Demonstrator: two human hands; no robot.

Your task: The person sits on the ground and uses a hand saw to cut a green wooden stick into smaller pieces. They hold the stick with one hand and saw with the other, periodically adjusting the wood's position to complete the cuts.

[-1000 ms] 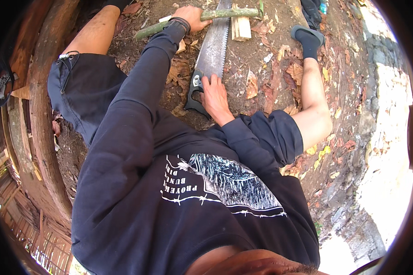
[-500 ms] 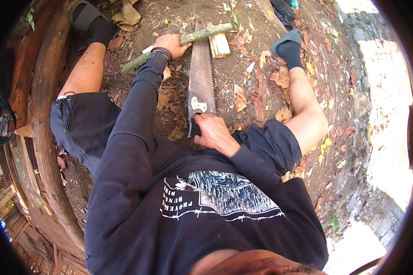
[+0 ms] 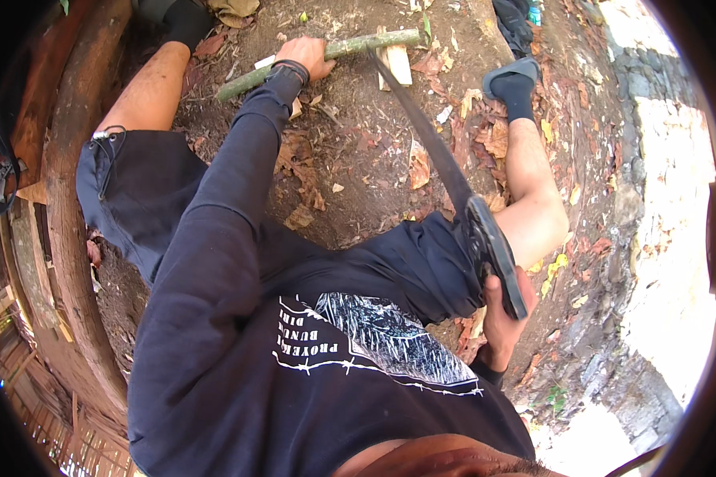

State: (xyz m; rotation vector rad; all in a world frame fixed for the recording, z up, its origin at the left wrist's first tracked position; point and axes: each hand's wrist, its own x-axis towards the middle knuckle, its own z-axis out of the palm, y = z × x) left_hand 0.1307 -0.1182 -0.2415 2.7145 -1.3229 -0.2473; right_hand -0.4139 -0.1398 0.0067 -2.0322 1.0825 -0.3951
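Note:
My left hand (image 3: 306, 56) is wrapped around a greenish stick (image 3: 250, 82), which lies across pale wood blocks on the ground. One block (image 3: 396, 67) shows under the stick's right part; another is partly hidden by my left hand and wrist. In my right hand (image 3: 503, 318), low on the right beside my thigh, is the black handle of a hand saw (image 3: 426, 131). Its blade is turned nearly edge-on and slants up to the left. The tip appears close to the stick, right of my left hand; whether they touch I cannot tell.
My legs are spread to both sides of the work. A thick log (image 3: 75, 262) runs along the left, with bamboo strips (image 3: 24, 381) beyond it. Dry leaves (image 3: 298, 163) litter the soil. A stone edge (image 3: 636, 215) lies to the right, and dark cloth (image 3: 513, 24) at the top.
My right hand has swung the saw's handle down and to the right, and the blade has turned from upright and flat-on to slanted. My left hand still holds the stick.

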